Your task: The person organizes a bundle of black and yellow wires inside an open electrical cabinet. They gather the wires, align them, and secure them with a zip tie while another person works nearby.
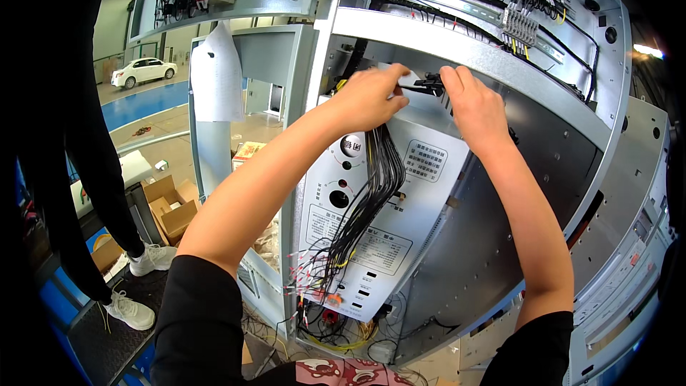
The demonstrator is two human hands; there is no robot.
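Both my hands are raised in front of an open grey metal cabinet [457,36]. My left hand [370,100] is closed round a thin black strand at the top of the black wire bundle [386,164]. The bundle hangs below that hand over a light panel [429,154] with holes and printed labels, its loose ends fanning out with white and red tips [307,271]. Opposite, my right hand [475,104] pinches a dark clump of black wires or fittings [431,84], whose exact kind I cannot make out. My palms hide part of the cabinet's inside.
Above the crossbar are terminal blocks [520,26] and wiring. An open cabinet door [279,64] bears a hanging paper sheet [216,75]. Someone in white shoes [132,311] stands on a dark platform at left, near an open cardboard box [170,207]. Loose wires [350,343] lie low in the cabinet.
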